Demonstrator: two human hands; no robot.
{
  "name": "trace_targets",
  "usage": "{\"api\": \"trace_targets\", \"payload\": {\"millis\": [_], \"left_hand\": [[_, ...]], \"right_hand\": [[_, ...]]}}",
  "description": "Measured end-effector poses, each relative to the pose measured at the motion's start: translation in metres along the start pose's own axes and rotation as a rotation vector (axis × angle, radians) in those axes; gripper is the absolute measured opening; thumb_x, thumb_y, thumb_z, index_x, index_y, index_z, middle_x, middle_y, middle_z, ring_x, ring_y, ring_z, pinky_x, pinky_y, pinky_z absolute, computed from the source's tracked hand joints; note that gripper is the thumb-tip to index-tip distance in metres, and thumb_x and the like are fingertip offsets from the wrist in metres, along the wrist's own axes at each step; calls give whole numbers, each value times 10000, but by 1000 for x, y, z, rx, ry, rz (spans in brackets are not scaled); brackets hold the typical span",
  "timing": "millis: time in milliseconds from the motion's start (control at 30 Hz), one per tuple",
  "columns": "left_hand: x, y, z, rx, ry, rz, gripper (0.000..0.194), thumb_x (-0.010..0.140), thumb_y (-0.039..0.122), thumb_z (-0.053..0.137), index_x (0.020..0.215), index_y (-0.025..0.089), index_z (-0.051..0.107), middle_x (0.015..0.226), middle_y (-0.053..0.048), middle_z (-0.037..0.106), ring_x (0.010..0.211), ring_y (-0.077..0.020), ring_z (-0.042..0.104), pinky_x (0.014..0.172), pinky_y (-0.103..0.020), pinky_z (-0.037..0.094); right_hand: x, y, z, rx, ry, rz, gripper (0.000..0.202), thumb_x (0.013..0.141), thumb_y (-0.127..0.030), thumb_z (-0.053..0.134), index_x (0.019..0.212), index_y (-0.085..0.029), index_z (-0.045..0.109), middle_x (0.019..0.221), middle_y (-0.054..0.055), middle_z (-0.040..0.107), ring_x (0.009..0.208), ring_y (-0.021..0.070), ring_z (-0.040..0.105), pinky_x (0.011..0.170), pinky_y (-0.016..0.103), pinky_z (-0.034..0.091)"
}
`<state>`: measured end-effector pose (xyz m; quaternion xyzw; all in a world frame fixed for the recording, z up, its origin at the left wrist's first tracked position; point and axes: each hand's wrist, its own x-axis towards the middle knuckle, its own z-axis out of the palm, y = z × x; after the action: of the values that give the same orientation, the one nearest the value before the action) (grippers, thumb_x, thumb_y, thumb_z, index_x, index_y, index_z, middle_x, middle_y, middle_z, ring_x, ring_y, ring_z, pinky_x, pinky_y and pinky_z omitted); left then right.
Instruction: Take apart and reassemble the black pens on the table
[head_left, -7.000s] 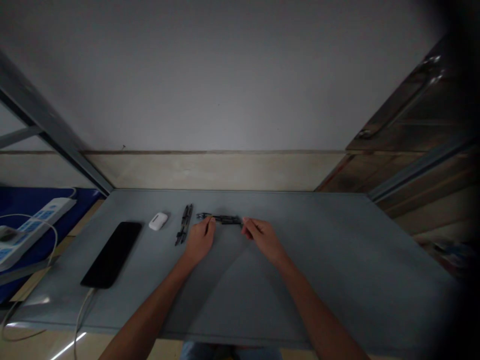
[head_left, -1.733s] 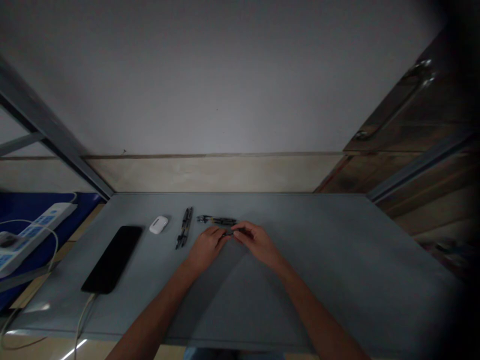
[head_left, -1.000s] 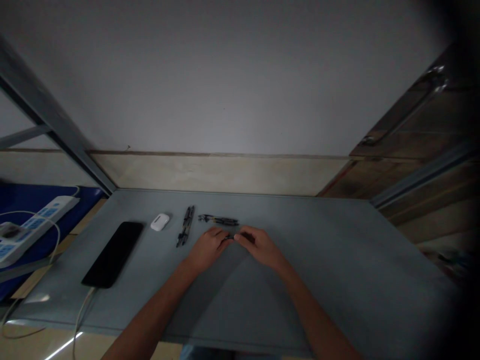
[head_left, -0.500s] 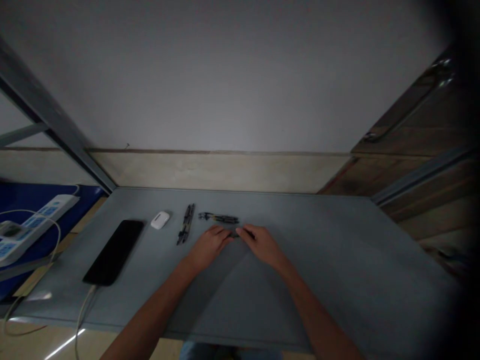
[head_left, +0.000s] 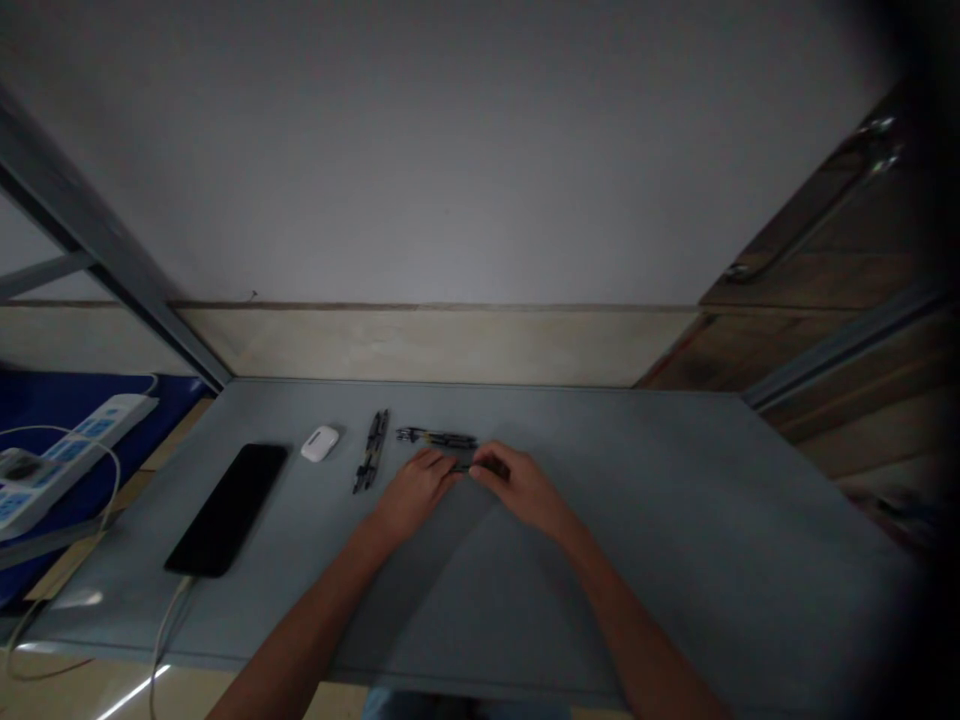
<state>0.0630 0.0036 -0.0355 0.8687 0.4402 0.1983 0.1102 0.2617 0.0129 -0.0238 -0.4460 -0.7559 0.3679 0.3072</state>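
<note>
Low over the grey table (head_left: 517, 590), my left hand (head_left: 415, 492) and my right hand (head_left: 521, 487) meet near the middle. Between their fingertips runs a thin dark pen (head_left: 462, 468), mostly covered by the fingers. Both hands are closed in a pinch on it, the left at one end and the right at the other. Just beyond them lies a group of dark pens (head_left: 436, 438), set crosswise. Left of my left hand, more dark pens (head_left: 370, 451) lie side by side, pointing away from me.
On the left lie a white earphone case (head_left: 320, 443) and a black phone (head_left: 227, 511) with a white cable (head_left: 166, 622). A power strip (head_left: 75, 460) rests on a blue surface beyond the table's left edge. A pale wall (head_left: 450, 180) rises behind; metal posts (head_left: 840, 345) flank the table.
My right hand's fingers have shifted slightly left along the pen and are more arched. My left hand stays almost in place. The other pens lie as before.
</note>
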Motion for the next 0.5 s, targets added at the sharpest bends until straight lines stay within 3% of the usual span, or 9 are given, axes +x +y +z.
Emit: {"api": "trace_targets", "payload": {"millis": [67,233,400,500], "left_hand": [[0,0,0,-4,-3,5,262,966,316,404,1006,151,603,906,-64,617,912,-203,574,868,-351,470],[-1,2,4,-27,-5,29,256,961,305,421,1048,157,610,906,-64,621,916,-203,575,857,-345,476],[-1,2,3,-31,12,30,265,970,298,394,977,152,615,879,-60,617,885,-196,577,839,-335,477],[-1,2,4,-28,20,27,271,968,306,398,948,152,620,842,-55,613,851,-194,577,806,-327,483]], "right_hand": [[0,2,1,0,20,-23,235,895,-398,510,816,-194,598,730,9,617,658,154,556,592,246,392],[0,6,3,-139,43,73,467,948,-440,372,574,-187,492,534,-2,509,516,141,477,527,260,328],[-1,2,-1,-66,-24,-3,277,897,-403,503,759,-187,607,671,-1,586,614,147,528,564,241,357],[-1,0,-1,-92,-18,-23,299,913,-377,468,713,-188,585,645,-3,565,596,144,508,554,240,346]]}}
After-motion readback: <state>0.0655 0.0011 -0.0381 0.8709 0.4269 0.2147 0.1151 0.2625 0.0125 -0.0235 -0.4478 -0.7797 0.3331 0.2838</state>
